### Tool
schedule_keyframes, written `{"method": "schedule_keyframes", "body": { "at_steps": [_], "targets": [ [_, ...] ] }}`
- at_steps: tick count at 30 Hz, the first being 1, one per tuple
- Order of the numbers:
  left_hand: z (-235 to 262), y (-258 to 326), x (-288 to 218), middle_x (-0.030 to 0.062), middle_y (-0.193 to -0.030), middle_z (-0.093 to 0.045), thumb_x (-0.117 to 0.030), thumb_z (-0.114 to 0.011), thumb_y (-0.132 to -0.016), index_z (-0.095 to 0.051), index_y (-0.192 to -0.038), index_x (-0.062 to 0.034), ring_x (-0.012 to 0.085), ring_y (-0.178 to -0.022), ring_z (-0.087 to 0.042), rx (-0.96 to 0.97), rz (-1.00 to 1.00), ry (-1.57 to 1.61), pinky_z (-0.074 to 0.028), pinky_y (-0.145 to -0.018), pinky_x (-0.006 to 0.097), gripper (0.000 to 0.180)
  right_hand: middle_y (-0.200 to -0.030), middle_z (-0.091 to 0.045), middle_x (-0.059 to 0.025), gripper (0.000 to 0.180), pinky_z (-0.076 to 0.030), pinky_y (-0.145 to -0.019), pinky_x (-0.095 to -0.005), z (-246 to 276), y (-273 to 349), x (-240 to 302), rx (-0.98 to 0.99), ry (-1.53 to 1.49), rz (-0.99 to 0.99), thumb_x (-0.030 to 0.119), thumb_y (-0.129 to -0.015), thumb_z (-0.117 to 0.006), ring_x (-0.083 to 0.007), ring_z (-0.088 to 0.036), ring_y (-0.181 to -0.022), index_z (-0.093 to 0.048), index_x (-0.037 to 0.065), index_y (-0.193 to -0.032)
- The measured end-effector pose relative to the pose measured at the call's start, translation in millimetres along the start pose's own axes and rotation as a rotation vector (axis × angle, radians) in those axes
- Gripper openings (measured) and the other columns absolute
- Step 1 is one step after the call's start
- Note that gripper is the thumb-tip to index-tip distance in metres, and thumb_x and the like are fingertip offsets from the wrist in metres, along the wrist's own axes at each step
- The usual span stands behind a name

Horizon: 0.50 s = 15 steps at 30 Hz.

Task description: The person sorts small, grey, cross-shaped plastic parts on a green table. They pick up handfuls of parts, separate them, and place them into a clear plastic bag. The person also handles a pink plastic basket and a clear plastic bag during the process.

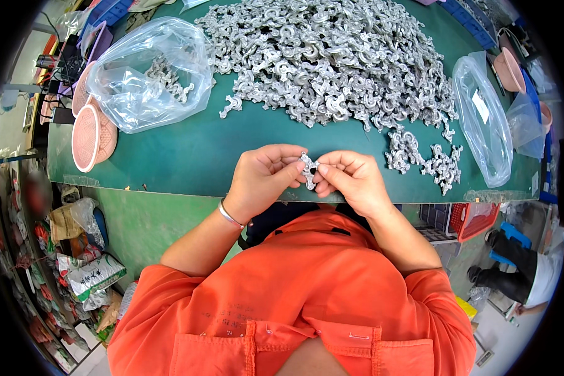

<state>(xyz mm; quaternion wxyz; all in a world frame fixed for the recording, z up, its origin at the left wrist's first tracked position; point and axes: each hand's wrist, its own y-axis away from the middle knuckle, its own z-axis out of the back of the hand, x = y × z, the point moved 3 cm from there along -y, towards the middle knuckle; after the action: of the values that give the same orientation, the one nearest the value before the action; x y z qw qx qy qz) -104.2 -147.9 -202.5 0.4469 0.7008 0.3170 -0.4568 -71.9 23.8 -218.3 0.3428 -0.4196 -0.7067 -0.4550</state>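
A factory workbench: a green table (188, 150) heaped with cast metal parts (332, 56), plastic bags (144, 69) and baskets (91, 138).

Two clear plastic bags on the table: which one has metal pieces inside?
The crumpled bag at the far left; grey metal pieces show through it. The bag at the right edge looks empty.

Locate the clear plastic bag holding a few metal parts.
The clear plastic bag lies at the table's far left, beside the pink baskets, left of the big metal pile.

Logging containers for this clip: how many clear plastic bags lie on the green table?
2. One clear plastic bag lies at the table's left, holding a few silver metal parts; the other clear plastic bag lies at the right edge. More may be hidden offside.
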Motion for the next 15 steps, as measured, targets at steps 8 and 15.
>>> {"method": "schedule_keyframes", "body": {
  "at_steps": [8,15],
  "targets": [
    [-1.1,0.2,0.6,0.0089,-0.089,-0.066,0.002,-0.06,-0.085,-0.062,-0.106,0.004,0.0117,-0.075,-0.064,-0.013,-0.034,-0.04,-0.054,-0.063,0.022,0.021,-0.082,-0.065,-0.0088,0.014,-0.053,-0.061,-0.024,0.9,-0.4,-1.1,-0.008,0.004,-0.017,0.005,-0.09,-0.056,-0.0124,-0.063,-0.069,-0.061,-0.004,-0.098],
    [0.5,-0.1,-1.7,0.0077,-0.086,-0.065,-0.007,-0.055,-0.091,-0.062,-0.107,0.0039,0.0146,-0.071,-0.065,-0.045,0.02,-0.053,-0.054,-0.06,0.023,0.021,-0.081,-0.065,-0.0078,0.012,-0.053,-0.06,-0.0238,0.3,-0.1,-1.3,-0.011,0.007,-0.01,0.005,-0.089,-0.056,-0.0116,-0.062,-0.067,-0.061,-0.003,-0.096]
  ]
}}
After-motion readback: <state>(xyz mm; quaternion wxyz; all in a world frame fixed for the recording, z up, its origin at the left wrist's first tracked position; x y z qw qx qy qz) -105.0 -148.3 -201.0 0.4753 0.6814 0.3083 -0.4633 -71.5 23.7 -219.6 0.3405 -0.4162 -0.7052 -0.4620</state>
